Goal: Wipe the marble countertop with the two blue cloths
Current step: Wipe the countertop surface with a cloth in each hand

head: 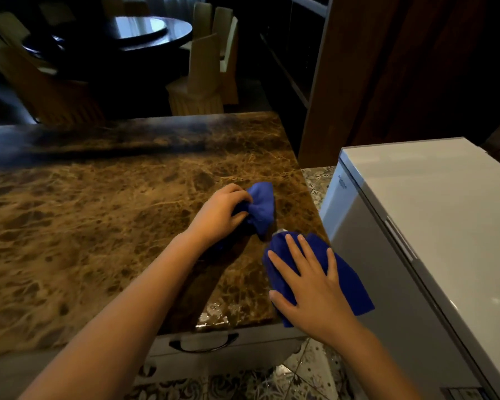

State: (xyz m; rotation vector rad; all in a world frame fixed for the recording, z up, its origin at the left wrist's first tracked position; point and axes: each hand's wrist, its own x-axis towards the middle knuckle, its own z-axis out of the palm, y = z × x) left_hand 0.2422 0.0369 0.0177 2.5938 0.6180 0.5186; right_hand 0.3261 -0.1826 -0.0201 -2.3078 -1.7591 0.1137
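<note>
Near the counter's right edge, your left hand (218, 213) clenches one bunched blue cloth (260, 206), while your right hand (309, 287) presses flat, fingers spread, on the other cloth (350, 281) overhanging the marble counter (98, 212) beside the white appliance (433, 226).

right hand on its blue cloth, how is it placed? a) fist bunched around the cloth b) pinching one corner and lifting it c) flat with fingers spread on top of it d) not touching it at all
c: the right hand lies palm down with fingers spread over its blue cloth at the right edge of the marble countertop, while the left hand bunches the other cloth.
</note>
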